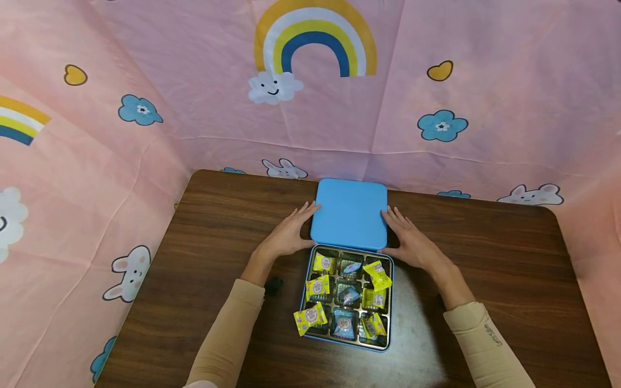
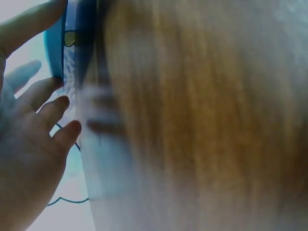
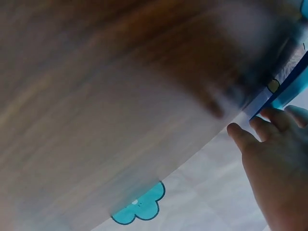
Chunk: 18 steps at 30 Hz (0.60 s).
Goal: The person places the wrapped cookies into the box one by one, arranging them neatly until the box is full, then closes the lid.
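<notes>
A square blue lid (image 1: 350,214) lies just behind an open tin (image 1: 391,302) on the table. My left hand (image 1: 287,237) is at the lid's left side, fingers extended and touching its edge, thumb by the near corner. Opposite it, my right hand (image 1: 412,241) touches the right edge with spread, straight fingers. Wrapped candies fill the tin's gold-edged compartments: yellow ones (image 1: 317,287) in the left and right columns, blue ones (image 1: 344,325) down the middle. The lower-left yellow candy (image 1: 310,318) juts over the rim. Both wrist views show fingertips at the blue lid's edge (image 2: 54,53).
The dark brown wooden table (image 1: 504,258) extends on both sides of the tin. Pink cloth (image 1: 204,70) with rainbows, flowers and rabbits hangs behind it and at its sides. A small dark object (image 1: 274,286) shows beside the left wrist.
</notes>
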Each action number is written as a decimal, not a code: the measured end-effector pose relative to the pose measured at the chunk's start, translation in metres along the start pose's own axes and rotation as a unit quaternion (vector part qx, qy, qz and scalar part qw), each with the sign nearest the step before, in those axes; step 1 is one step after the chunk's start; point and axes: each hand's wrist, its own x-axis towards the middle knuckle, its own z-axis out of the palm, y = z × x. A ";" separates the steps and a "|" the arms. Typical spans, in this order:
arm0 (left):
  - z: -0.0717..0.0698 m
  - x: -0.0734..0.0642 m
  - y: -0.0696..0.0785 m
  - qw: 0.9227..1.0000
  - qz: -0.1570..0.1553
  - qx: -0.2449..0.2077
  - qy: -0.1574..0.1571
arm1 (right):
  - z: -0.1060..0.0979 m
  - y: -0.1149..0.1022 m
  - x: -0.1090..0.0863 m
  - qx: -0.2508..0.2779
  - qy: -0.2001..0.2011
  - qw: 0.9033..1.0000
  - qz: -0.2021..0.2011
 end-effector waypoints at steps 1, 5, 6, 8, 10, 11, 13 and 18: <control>-0.001 0.000 0.000 1.000 0.002 -0.010 0.000 | -0.001 0.000 0.000 0.004 0.000 1.000 0.000; -0.004 -0.001 0.000 0.999 0.007 -0.045 -0.005 | -0.003 -0.001 -0.002 0.022 0.000 1.000 0.004; -0.005 -0.001 0.000 0.999 0.008 -0.048 -0.006 | -0.004 -0.001 -0.003 0.027 0.001 1.000 0.005; -0.006 -0.002 0.000 0.999 0.005 -0.049 -0.006 | -0.005 -0.001 -0.003 0.038 0.003 0.999 0.007; -0.008 -0.003 0.000 0.999 0.003 -0.049 -0.005 | -0.006 -0.002 -0.004 0.046 0.005 0.999 0.009; -0.009 -0.003 0.000 0.999 0.003 -0.048 -0.006 | -0.006 -0.002 -0.004 0.051 0.006 0.999 0.009; -0.011 -0.005 0.001 0.999 0.003 -0.049 -0.005 | -0.008 -0.004 -0.005 0.058 0.007 0.998 0.010; -0.016 -0.008 0.008 0.999 0.009 -0.053 0.003 | -0.011 -0.007 -0.009 0.063 0.015 0.998 0.010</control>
